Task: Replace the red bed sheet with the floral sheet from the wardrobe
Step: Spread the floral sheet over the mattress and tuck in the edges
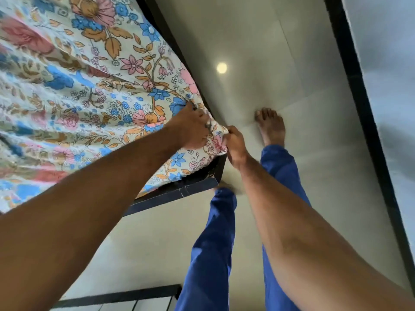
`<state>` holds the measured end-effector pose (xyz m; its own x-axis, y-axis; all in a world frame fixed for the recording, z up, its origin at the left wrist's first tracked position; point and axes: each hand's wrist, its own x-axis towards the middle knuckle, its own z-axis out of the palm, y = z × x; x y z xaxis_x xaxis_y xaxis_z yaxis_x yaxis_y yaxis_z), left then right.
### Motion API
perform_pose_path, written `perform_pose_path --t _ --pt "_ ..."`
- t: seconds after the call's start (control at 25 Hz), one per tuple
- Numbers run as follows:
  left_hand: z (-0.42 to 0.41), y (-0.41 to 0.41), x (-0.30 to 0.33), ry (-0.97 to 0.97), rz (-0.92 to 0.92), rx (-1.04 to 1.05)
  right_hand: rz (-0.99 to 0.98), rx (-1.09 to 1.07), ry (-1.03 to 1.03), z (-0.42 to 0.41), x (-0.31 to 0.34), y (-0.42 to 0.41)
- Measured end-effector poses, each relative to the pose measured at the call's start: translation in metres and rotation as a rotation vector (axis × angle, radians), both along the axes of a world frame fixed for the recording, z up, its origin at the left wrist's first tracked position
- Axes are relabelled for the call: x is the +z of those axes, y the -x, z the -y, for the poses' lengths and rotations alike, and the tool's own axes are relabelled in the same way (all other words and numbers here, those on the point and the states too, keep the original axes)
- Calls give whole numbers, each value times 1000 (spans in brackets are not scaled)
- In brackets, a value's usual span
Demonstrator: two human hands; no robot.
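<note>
- Both hands meet at the near corner of the bed. Left hand (190, 129) lies knuckles-up on the floral sheet (94, 86), fingers curled into a bunch of the cloth right at that corner.
- Right hand (233, 147), just beside the left, pinches the sheet's corner edge where it hangs over the dark bed frame (179, 194).
- From the corner the floral sheet spreads across the bed, rumpled in long folds that run toward the grip.
- Below the corner, the frame's dark rail shows bare under the sheet's edge.
- Beside the corner stand the person's legs in blue trousers (213, 254), one bare foot (270, 126) on the pale tiled floor (292, 86).
</note>
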<state>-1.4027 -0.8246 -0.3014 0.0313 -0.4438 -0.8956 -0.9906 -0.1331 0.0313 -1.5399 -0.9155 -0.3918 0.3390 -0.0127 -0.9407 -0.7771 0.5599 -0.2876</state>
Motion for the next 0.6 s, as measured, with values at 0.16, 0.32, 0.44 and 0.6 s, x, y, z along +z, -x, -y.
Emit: perform_pose_path --t 0.16,0.32,0.44,0.6 --pt "13 16 -17 -52 -97 4 82 160 48 5 -10 25" --pt "14 17 -22 -65 -99 -8 21 -61 -103 1 -10 13" --pt "32 24 -25 -160 -72 -72 97 46 -97 1 -2 11" --pt "31 24 -19 -184 -88 -134 233 483 148 0 7 11"
